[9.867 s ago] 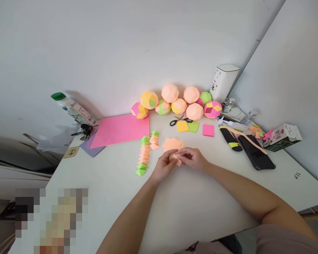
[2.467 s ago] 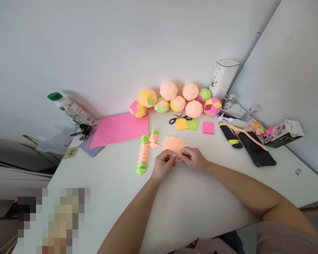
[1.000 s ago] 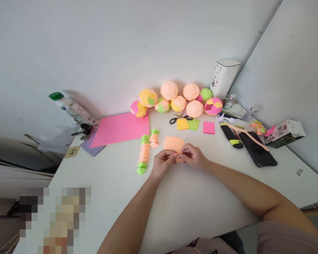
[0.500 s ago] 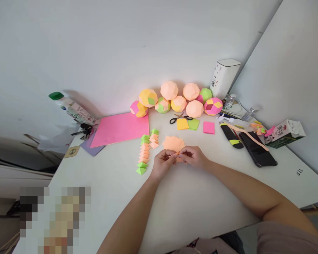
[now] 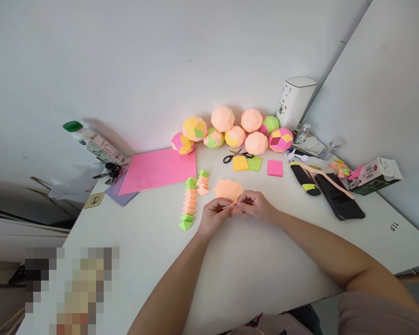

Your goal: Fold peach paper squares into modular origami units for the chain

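Note:
Between my left hand (image 5: 215, 214) and my right hand (image 5: 256, 205), a small folded piece of peach paper (image 5: 234, 203) is pinched by the fingertips of both. Most of it is hidden by the fingers. Just beyond the hands lies a fanned pile of peach paper sheets (image 5: 228, 188), partly covered by them. To the left of my left hand run two rows of folded paper units (image 5: 190, 203), green and peach. Behind the pile are yellow sticky notes (image 5: 240, 163), green sticky notes (image 5: 255, 164) and pink sticky notes (image 5: 275, 168).
Several faceted paper balls (image 5: 222, 119) line the wall. Scissors (image 5: 238, 155) lie before them. A pink board (image 5: 160, 171), keys (image 5: 111, 172) and a bottle (image 5: 97, 143) are at left. At right are a utility knife (image 5: 304, 179), a phone (image 5: 339, 197) and a milk carton (image 5: 377, 176).
Both hands stay almost in place. The right hand has shifted very slightly upward, and the pinched paper's angle differs a little. Nothing else on the table has visibly moved.

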Demonstrator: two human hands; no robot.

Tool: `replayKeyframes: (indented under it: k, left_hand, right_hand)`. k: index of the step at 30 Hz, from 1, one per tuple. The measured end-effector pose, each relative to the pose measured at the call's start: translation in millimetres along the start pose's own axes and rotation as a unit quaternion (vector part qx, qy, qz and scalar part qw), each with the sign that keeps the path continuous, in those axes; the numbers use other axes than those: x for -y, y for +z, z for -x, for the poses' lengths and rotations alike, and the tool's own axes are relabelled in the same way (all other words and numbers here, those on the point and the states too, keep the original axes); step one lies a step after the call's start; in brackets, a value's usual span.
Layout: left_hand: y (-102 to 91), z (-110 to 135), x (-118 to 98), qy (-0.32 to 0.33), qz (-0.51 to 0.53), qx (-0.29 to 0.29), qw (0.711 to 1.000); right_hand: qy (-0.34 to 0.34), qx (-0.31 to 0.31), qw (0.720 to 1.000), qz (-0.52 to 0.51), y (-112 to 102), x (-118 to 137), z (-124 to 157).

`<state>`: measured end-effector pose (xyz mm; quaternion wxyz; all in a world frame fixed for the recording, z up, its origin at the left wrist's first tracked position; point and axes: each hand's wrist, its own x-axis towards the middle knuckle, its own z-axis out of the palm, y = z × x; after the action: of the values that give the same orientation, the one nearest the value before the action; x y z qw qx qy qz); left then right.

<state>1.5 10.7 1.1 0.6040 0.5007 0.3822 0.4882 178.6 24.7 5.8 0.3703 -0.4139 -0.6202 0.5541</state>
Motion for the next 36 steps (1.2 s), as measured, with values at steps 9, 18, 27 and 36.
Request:
replayKeyframes:
  k: [9,18,27,36]
  left_hand:
    - [-2.0,-0.3,2.8,-0.005,0.006,-0.008,1.000]
    - [-1.3,-0.5,4.3,-0.016,-0.015,-0.006,1.000]
    - [1.8,0.0,-0.5,0.021,-0.070,0.016,0.997]
    - [0.3,-0.1,0.3,0.038,-0.073,0.018,0.996]
  right_hand:
    - [0.013,-0.010,0.999,-0.029,1.3,5.7,-0.1]
    - [-0.025,-0.002,0.999,-0.023,-1.1,3.0,-2.3]
    - [-0.042,-0.022,0.999,-0.004,0.4,1.0,-2.7]
    - [-0.010,0.001,1.000,0.007,0.1,4.2,-1.1]
